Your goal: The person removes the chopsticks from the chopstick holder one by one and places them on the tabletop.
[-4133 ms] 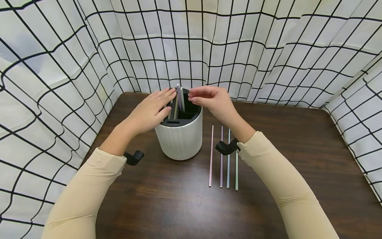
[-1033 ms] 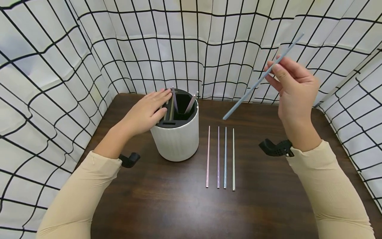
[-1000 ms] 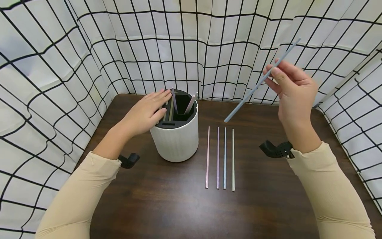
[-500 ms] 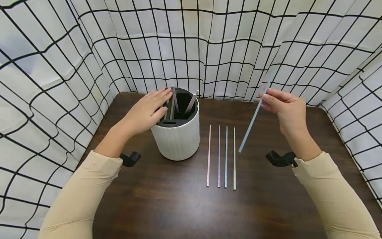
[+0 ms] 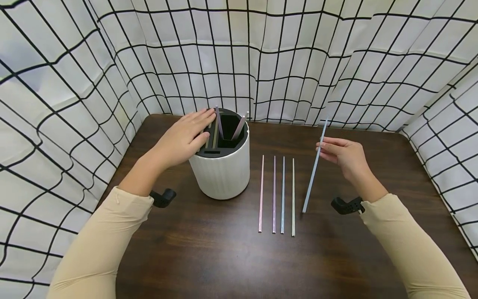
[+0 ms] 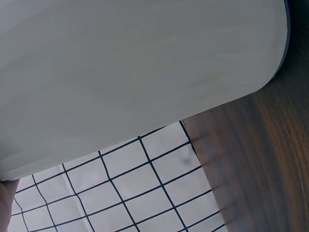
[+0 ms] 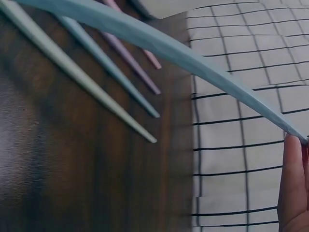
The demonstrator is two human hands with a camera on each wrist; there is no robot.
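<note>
My left hand [image 5: 179,139] rests with extended fingers on the dark slotted top of a white ribbed utensil holder [image 5: 222,178], whose wall fills much of the left wrist view. A purple chopstick [image 5: 219,123] and a pinkish chopstick [image 5: 239,128] lean in its open compartment. To the right, my right hand [image 5: 343,158] pinches a light blue chopstick [image 5: 313,172] near its far end, the near end slanting down close over the table. Beside it lie a pale green chopstick [image 5: 293,203], another blue chopstick [image 5: 283,199], a purple one and a pink chopstick [image 5: 261,199], side by side.
The dark wooden table [image 5: 224,257] carries everything. A white curtain with black grid lines [image 5: 291,62] stands along its back and sides. A black wrist camera [image 5: 347,205] sticks out from the right wrist, and another camera [image 5: 163,198] from the left.
My right hand was at the holder, then held the blue chopstick high at the right. It has since lowered it beside the row, turning it more in line. The left hand stays put.
</note>
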